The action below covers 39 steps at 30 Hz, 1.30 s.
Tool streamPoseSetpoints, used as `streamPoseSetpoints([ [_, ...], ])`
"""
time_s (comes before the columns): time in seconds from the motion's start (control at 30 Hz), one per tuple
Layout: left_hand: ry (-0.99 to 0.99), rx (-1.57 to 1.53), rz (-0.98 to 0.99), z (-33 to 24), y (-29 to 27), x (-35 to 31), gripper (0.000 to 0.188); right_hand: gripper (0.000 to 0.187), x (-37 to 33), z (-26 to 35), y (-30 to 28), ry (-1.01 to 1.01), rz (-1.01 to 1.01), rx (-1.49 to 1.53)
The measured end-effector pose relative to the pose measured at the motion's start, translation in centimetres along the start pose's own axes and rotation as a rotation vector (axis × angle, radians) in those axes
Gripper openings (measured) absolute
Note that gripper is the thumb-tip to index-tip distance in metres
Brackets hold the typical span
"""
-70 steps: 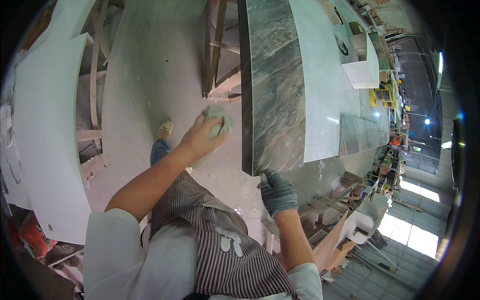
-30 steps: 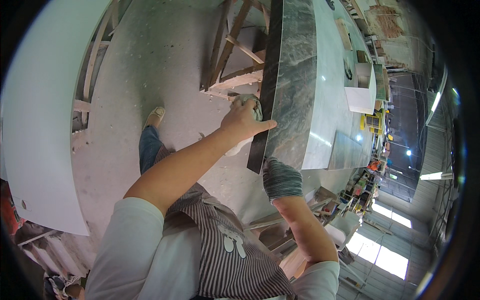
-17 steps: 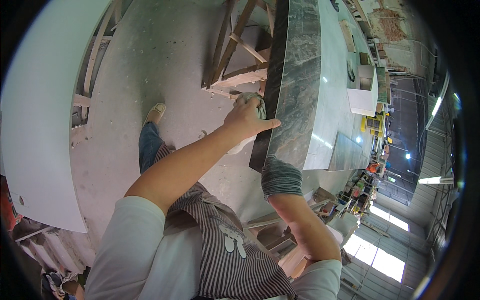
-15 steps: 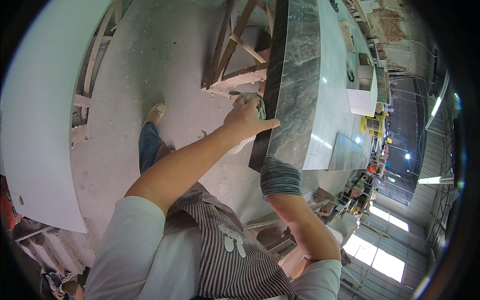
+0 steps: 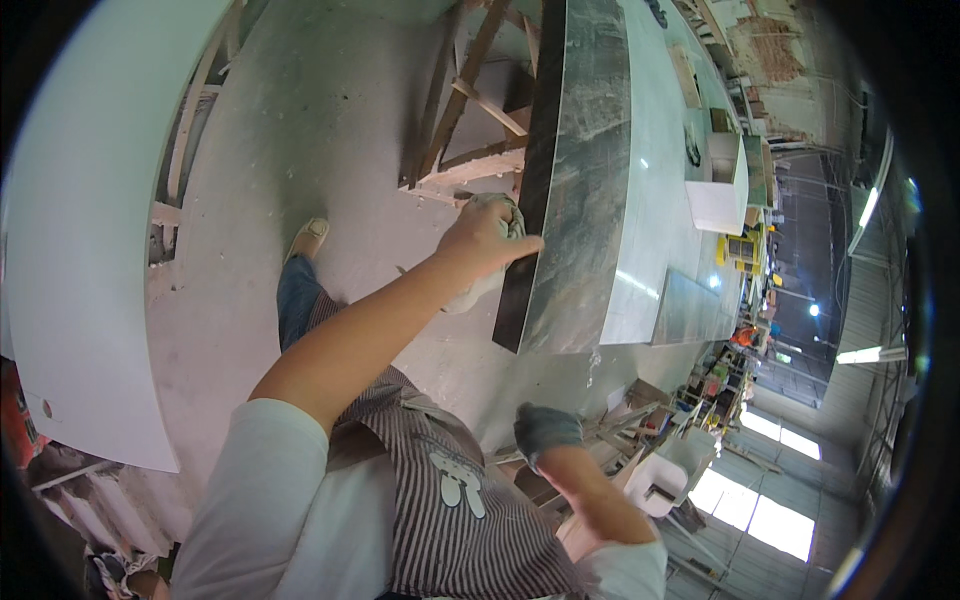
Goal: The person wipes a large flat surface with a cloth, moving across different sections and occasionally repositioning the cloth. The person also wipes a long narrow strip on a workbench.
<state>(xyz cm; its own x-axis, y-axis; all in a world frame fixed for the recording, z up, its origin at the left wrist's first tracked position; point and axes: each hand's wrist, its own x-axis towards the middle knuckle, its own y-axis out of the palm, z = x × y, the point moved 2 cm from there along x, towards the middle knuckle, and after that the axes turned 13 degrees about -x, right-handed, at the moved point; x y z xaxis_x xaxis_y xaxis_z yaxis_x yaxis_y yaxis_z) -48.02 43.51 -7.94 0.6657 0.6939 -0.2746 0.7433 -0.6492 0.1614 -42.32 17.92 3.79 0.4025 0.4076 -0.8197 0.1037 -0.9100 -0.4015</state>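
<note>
My left hand is bare and closed on a crumpled pale cloth, which hangs below the wrist. The hand lies against the dark front edge of a grey marbled slab, with its thumb reaching over the top edge. My right hand wears a dark grey glove. It is off the slab, below its near end, and blurred by motion, so its fingers cannot be read.
Wooden trestle legs stand under the slab. To the left is a large white panel on a wooden frame. A white box and a smaller grey slab lie on the white surface beyond. Cluttered scraps stand at the right.
My right hand has left the slab's near corner and moved down toward me. My left hand, still with the cloth, has shifted slightly left along with the slab's edge in view.
</note>
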Motion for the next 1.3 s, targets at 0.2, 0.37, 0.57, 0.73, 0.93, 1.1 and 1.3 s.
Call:
streamPoseSetpoints([
  [0.2, 0.576, -0.061, -0.391, -4.6, -3.1, 4.6, 0.033, 0.028, -2.6, -2.8, 0.8, 0.299, -0.223, 0.471],
  [0.37, 0.565, 0.329, -0.134, -3.7, 1.5, 2.4, 0.032, 0.031, -3.4, -1.8, 2.2, 0.307, -0.245, 0.669],
  [0.57, 0.44, 0.46, 1.063, 5.2, 3.1, -13.7, 0.034, 0.03, -4.1, -3.0, 5.0, 0.307, -0.283, 0.885],
  [0.73, 0.081, 0.154, 0.458, 3.4, -3.6, -10.5, 0.025, 0.022, -4.7, -3.6, 2.3, 0.328, -0.422, 1.011],
  [0.93, 0.599, 0.219, 0.136, -2.5, -1.4, -7.0, 0.031, 0.018, -2.5, -2.4, 0.3, 0.284, -0.531, 1.35],
  [1.1, 0.447, 0.286, 0.251, -1.2, 3.1, -5.9, 0.023, 0.021, -0.6, -2.6, -2.7, 0.245, -0.552, 1.326],
  [1.3, 0.455, 0.247, 0.132, -4.2, 0.8, 4.1, 0.015, 0.024, 5.0, -2.6, -3.8, 0.241, -0.584, 1.395],
])
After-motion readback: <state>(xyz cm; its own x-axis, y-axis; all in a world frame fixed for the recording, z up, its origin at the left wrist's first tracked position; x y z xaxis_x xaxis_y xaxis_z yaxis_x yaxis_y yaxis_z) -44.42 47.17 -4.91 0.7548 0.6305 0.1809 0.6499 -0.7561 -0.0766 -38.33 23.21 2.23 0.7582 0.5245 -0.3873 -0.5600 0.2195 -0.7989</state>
